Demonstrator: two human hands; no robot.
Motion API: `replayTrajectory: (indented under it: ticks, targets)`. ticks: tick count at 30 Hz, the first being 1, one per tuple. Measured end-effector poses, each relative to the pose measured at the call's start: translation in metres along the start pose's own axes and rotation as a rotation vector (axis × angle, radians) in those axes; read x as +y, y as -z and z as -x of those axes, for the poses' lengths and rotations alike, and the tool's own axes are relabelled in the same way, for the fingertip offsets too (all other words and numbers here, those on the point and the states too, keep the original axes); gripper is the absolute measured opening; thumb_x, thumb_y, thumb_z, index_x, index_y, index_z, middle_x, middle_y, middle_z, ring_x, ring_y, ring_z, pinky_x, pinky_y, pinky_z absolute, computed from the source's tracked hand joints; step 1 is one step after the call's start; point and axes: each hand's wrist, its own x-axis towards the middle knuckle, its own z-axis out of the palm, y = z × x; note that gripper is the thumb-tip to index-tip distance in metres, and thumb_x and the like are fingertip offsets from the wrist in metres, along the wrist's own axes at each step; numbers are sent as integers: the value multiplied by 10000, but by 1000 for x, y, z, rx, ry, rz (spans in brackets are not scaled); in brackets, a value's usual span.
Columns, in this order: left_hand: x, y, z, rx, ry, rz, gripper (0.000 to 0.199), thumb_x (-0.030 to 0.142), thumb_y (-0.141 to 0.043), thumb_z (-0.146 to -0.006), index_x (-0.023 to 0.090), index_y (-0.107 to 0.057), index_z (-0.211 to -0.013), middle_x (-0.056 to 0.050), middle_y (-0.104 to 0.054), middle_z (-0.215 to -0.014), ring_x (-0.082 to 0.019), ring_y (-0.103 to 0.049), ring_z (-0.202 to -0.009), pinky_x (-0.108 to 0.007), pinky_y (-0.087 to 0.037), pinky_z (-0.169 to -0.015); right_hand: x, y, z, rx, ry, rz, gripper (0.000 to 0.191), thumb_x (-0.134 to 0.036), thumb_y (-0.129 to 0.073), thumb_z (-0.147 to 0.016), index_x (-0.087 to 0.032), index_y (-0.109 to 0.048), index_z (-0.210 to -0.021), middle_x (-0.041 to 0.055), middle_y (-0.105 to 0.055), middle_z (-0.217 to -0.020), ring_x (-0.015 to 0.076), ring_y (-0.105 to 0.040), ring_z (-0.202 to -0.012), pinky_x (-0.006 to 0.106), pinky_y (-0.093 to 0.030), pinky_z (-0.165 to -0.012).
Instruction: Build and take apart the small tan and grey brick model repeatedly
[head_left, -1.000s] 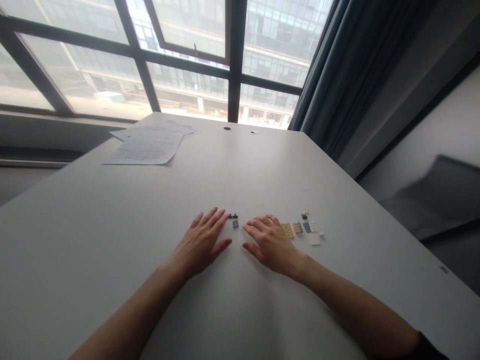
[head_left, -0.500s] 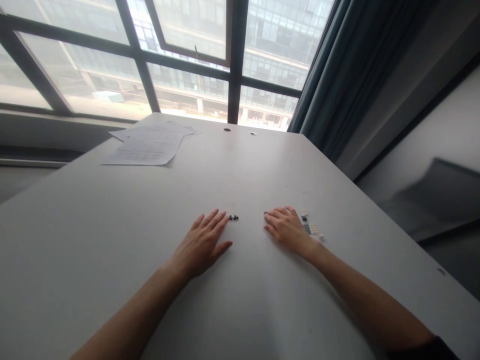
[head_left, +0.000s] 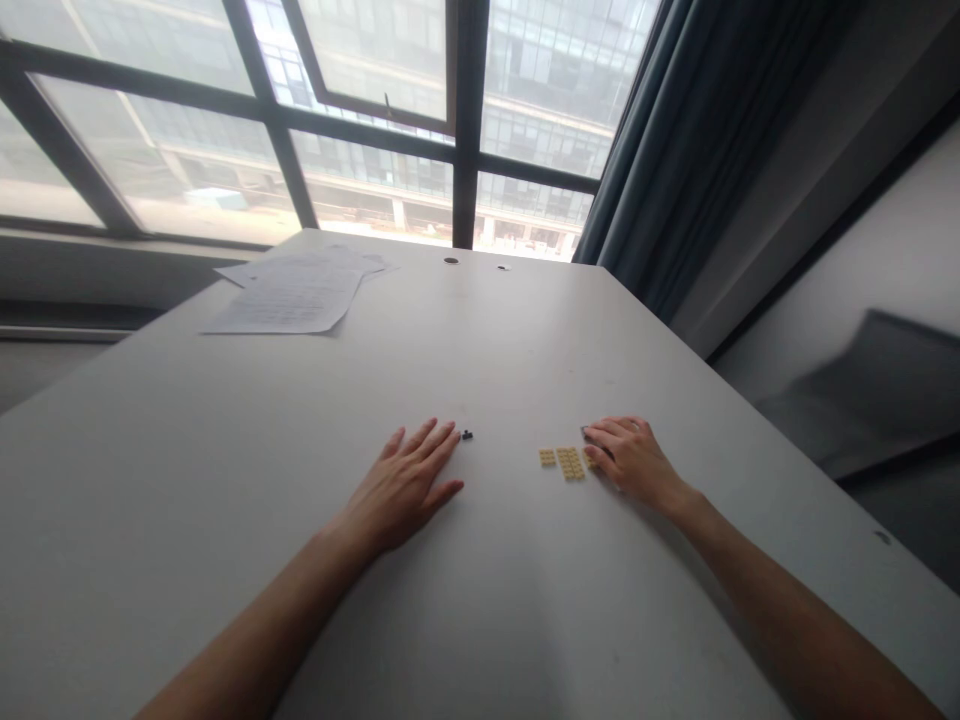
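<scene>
The left hand [head_left: 405, 485] lies palm down on the white worktop [head_left: 420, 360], just left of the frame's center, its fingers slightly spread and the thumb held out to the right. Just beside its fingertips sits a small black piece [head_left: 467, 436], near the center of the frame; whether they touch is hard to tell.

The right hand [head_left: 637, 462], right of center, is bent low over the surface with its fingers close together; whether they pinch anything cannot be told. A dark bit [head_left: 584, 430] shows at its fingertips. Under the thumb, a tan piece [head_left: 589, 460] is partly covered. Left of it lie a larger studded tan plate [head_left: 570, 463] and a smaller tan plate [head_left: 547, 457], slightly apart.

Printed papers [head_left: 289, 295] overlap at upper left; a dark curtain [head_left: 637, 170] hangs at upper right, beside the window [head_left: 375, 190].
</scene>
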Motion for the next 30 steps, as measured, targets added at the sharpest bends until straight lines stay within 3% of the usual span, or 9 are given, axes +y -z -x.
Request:
replayTrajectory:
  ticks: [5,12,16,23,30]
  targets:
    - [0,-3,0,-32,21,12,607,554,-295,-934,224,-314,-1443,-76,-346,-1488,-264,-242,-1402,-503,-180,-1128,-18,4,-7,61,-17,-40,296,-317,-451,-931,-210,-624,-1146,87,-633,-1193,227,-528,-1121,407,-296,-999]
    - [-3,-3,0,1,45,1,618,551,-307,-930,201,-321,-1439,-92,-329,-1497,-270,-250,-1398,-491,-214,-1118,-98,1,-53,16,290,-184,331,-289,-447,-940,-207,-563,-1239,71,-601,-1261,220,-471,-1199,401,-281,-1029]
    - [-5,-3,0,-15,21,14,588,536,-310,-934,209,-352,-1422,-85,-389,-1467,-265,-284,-1385,-494,-229,-1111,-123,-6,-76,-24,376,-186,305,-243,-447,-938,-207,-575,-1212,54,-624,-1224,201,-492,-1171,380,-300,-1011]
    - [3,-3,-8,-6,-6,58,553,508,-352,-930,218,-397,-1398,-95,-448,-1427,-257,-335,-1360,-464,-232,-1113,-116,-9,-83,-90,373,-153,243,-235,-455,-943,-218,-620,-1120,59,-668,-1121,175,-526,-1127,343,-318,-966]
    - [37,-9,-49,1,-108,115,529,501,-404,-913,227,-423,-1365,-83,-495,-1384,-274,-367,-1328,-479,-256,-1086,-67,-7,-70,-97,273,-99,216,-229,-498,-917,-234,-679,-1034,32,-696,-1076,179,-555,-1087,341,-317,-959]
